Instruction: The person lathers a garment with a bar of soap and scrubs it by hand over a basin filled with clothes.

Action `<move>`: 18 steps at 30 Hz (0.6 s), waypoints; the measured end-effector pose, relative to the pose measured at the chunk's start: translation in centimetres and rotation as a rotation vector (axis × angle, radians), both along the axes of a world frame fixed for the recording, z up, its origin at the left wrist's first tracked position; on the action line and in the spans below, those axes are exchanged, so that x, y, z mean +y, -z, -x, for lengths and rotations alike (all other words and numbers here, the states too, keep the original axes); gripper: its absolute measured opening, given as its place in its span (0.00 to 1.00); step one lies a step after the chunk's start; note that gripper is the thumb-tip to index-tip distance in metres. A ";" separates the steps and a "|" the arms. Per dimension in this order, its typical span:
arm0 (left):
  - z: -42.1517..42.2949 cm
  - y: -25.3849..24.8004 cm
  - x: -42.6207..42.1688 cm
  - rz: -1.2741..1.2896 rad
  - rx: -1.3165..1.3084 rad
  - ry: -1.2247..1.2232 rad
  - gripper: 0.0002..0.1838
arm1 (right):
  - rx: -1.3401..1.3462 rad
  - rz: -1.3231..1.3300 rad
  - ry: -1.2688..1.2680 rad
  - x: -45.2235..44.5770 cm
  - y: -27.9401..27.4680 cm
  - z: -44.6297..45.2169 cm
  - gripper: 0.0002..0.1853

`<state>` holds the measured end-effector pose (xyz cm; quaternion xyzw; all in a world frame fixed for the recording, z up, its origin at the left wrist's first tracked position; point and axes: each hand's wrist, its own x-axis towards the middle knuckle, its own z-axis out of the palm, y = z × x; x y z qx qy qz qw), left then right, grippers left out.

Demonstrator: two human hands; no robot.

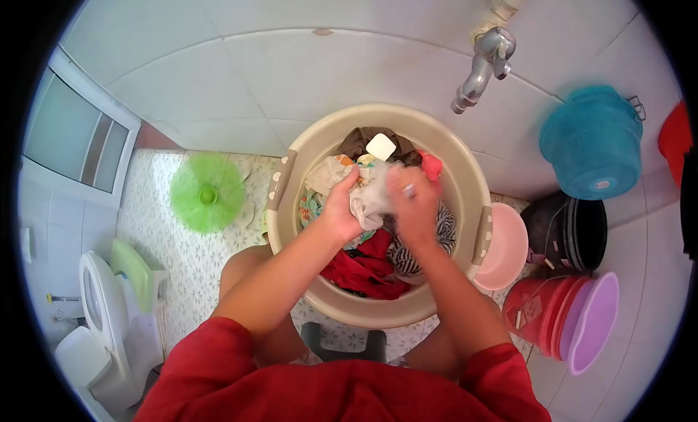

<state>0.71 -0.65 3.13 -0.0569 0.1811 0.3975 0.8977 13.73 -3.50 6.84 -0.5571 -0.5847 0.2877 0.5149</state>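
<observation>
A large beige tub (385, 319) full of laundry stands in front of me. My left hand (340, 207) grips a whitish cloth (369, 196) over the middle of the tub, thumb pointing up. Against the same cloth, my right hand (414, 207) is curled and somewhat smeared by motion. Just beyond the hands, a white bar of soap (381, 147) rests on the clothes. Below them lie a red garment (367, 265) and a black-and-white striped cloth (403, 255). A dark brown cloth (356, 142) is at the far side, with a pinkish-red piece (431, 165) at the right.
A metal tap (480, 69) juts from the tiled wall. Right of the tub are a pink basin (505, 247), a black bucket (582, 229), stacked red buckets (534, 313) and a hanging blue container (592, 145). A green lid-like disc (208, 194) and a toilet (105, 298) are left.
</observation>
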 end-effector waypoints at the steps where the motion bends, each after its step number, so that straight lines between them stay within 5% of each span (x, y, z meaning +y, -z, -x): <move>1: -0.7 0.0 0.0 0.013 0.036 0.073 0.21 | -0.137 -0.106 -0.044 -1.0 -0.2 1.8 0.09; 4: -2.9 -2.1 -1.9 0.018 0.162 0.055 0.19 | -0.608 -0.221 0.095 -0.7 1.4 3.4 0.15; 6: -3.1 -1.0 -1.9 0.021 0.216 0.057 0.18 | -0.636 -0.086 0.178 2.6 1.9 0.0 0.14; 8: -2.0 2.5 -0.1 -0.303 -0.144 0.323 0.15 | -0.658 0.035 0.248 2.9 1.7 -0.3 0.13; 9: -2.7 0.7 -0.2 -0.108 0.234 0.181 0.14 | -0.758 0.133 0.149 1.7 1.3 1.0 0.12; 12: -3.1 -3.6 0.4 -0.001 0.466 0.012 0.12 | -0.772 0.168 -0.003 -1.3 -0.7 4.5 0.17; 13: -1.8 3.8 0.6 -0.710 0.402 0.005 0.13 | -0.807 0.241 0.034 -0.1 -0.7 4.2 0.16; 14: -1.6 3.1 0.6 -0.711 0.401 0.005 0.13 | -0.839 0.312 0.074 1.2 -0.7 3.8 0.15; 16: -1.6 0.6 0.6 -0.231 -0.190 0.395 0.13 | -0.918 0.078 0.203 3.4 -0.5 1.6 0.11; 18: -2.1 0.3 0.6 -0.311 -0.276 0.424 0.12 | -0.656 0.255 0.268 4.1 -0.8 1.0 0.08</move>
